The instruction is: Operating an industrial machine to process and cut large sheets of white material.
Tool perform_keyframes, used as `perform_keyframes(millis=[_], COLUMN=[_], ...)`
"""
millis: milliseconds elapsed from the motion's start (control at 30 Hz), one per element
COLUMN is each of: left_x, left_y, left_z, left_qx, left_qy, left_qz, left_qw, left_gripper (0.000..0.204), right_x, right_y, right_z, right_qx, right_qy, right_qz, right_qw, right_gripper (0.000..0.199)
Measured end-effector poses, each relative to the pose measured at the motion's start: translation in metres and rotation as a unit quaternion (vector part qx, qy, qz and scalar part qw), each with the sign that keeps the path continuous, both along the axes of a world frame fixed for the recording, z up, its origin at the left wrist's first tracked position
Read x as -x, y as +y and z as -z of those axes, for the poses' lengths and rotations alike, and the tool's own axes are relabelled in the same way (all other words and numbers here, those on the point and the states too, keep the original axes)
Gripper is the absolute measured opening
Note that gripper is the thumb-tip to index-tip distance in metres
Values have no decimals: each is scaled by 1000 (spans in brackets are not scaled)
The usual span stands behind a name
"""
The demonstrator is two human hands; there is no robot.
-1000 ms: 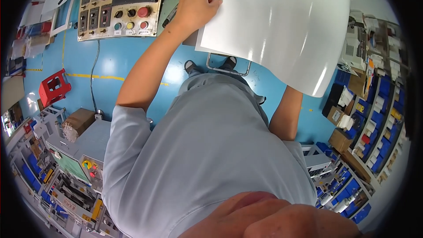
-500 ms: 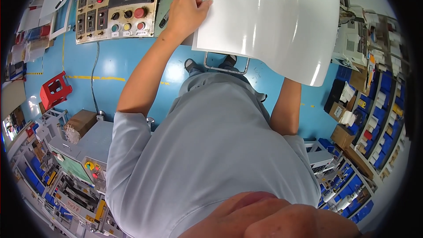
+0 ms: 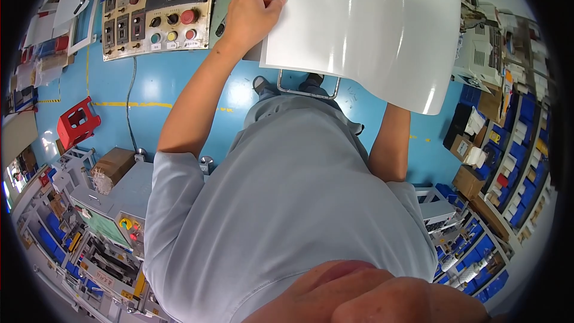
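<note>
A large glossy white sheet (image 3: pixel 353 18) lies over a work surface at the top, its right part bowed and its near edge hanging out toward me. My left hand (image 3: pixel 251 12) is at the sheet's left edge, fingers curled and thumb tip on the margin, closed on it as far as I can see. Beneath the curved right part goes my right forearm (image 3: pixel 391 137); the sheet hides that hand, so its fingers cannot be seen. A dark strip (image 3: pixel 254 52) shows along the sheet's left edge.
Left of the sheet is a control panel (image 3: pixel 161 18) with a screen, switches and coloured buttons. A metal loop handle (image 3: pixel 308 94) juts out below the sheet. A red stool (image 3: pixel 78 122) stands on the blue floor (image 3: pixel 149 78). Shelves with blue bins (image 3: pixel 514 161) line the right.
The red lamp on the control panel was lit and is now dark. The sheet's near right corner has risen very slightly. Both arms stay almost in place.
</note>
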State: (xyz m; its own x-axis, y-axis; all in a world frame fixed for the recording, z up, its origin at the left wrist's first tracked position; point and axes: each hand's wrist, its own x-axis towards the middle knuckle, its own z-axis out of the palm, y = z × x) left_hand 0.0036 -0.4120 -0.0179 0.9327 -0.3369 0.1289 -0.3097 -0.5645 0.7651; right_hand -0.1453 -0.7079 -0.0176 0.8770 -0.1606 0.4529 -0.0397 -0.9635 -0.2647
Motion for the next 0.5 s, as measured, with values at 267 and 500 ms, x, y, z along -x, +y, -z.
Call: perform_keyframes(millis=[267, 500], left_x=[-1, 0], left_y=[2, 0], left_z=[-2, 1], left_qx=[0, -11], left_qy=[2, -29], left_qz=[8, 16], left_qw=[1000, 999], left_gripper=[51, 49], right_x=[1, 2], right_y=[2, 3], right_z=[0, 1], right_qx=[5, 6], right_qy=[6, 7], right_qz=[-5, -4], right_qw=[1000, 1000], right_gripper=[49, 50])
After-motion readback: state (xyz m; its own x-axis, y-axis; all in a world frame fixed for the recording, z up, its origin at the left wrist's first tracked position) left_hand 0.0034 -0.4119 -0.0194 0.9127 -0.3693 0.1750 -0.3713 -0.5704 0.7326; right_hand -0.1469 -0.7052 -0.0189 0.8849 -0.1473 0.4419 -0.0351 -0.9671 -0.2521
